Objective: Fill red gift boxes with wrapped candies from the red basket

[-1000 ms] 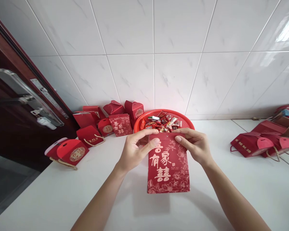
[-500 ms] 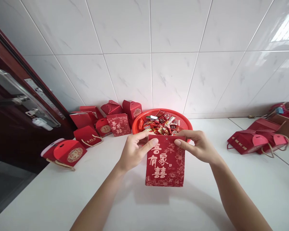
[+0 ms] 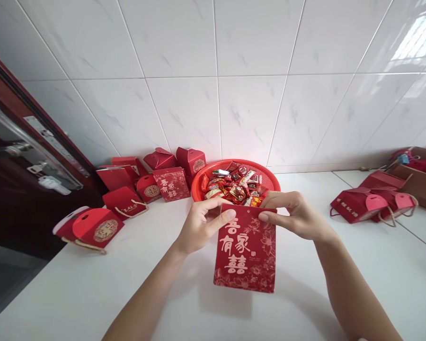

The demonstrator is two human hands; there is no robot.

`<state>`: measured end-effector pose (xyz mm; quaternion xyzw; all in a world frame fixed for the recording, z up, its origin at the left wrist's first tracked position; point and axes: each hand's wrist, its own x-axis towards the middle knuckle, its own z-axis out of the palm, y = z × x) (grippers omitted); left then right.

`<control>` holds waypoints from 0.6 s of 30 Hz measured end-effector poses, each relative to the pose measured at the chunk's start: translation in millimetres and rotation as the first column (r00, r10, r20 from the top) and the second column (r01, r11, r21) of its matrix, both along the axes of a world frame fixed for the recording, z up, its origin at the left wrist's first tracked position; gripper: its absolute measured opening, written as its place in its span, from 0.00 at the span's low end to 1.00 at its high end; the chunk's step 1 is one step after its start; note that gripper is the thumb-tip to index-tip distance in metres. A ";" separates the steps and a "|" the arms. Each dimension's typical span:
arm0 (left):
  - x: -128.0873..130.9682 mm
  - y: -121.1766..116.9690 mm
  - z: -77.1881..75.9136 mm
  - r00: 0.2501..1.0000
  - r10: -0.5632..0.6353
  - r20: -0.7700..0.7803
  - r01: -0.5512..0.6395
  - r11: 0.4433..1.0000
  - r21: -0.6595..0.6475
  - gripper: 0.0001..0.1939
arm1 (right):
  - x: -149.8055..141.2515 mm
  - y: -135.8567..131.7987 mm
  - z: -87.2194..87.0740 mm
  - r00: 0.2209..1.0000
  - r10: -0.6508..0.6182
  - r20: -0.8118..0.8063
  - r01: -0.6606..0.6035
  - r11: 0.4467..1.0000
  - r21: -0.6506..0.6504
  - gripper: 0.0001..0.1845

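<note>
Between my two hands hangs a red gift bag (image 3: 245,255), printed with pale characters and flowers, with a small hole near its top edge. My left hand (image 3: 202,225) pinches the top left corner, thumb on the front. At the top right corner my right hand (image 3: 294,217) grips it the same way, its fingertips hidden behind. The bag looks flat from the front and is held above the white tabletop, where its shadow falls. Right behind it sits a red plastic basket (image 3: 270,179) holding many wrapped candies (image 3: 234,184).
Left of the basket stand several red gift boxes (image 3: 193,161), some with rope handles, and a similar printed bag (image 3: 171,183). More red boxes (image 3: 358,203) lie at right, beside a cardboard box (image 3: 417,182). A tiled wall (image 3: 248,118) backs the table; a dark door (image 3: 31,166) is left.
The bag has come slightly lower and closer, its bottom edge swinging toward me. Both hands keep their hold on its top corners. The view has shifted a little.
</note>
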<state>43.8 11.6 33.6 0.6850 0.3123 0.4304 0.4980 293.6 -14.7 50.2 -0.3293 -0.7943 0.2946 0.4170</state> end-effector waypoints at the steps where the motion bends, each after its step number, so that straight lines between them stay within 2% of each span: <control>1: 0.6 0.3 -0.8 1.000 -0.007 0.006 0.007 1.000 -0.012 0.11 | 0.3 -0.6 0.2 1.000 -0.002 -0.001 0.002 1.000 -0.007 0.17; 11: 2.0 0.9 -7.8 1.000 0.018 -0.006 -0.018 1.000 0.018 0.13 | 3.8 -3.6 0.2 0.999 -0.028 0.046 0.030 0.999 -0.024 0.17; 18: 12.5 -1.8 -16.4 0.998 -0.014 -0.057 0.019 0.996 0.085 0.12 | 14.1 -15.0 -11.6 0.984 -0.055 0.171 0.073 0.992 -0.101 0.22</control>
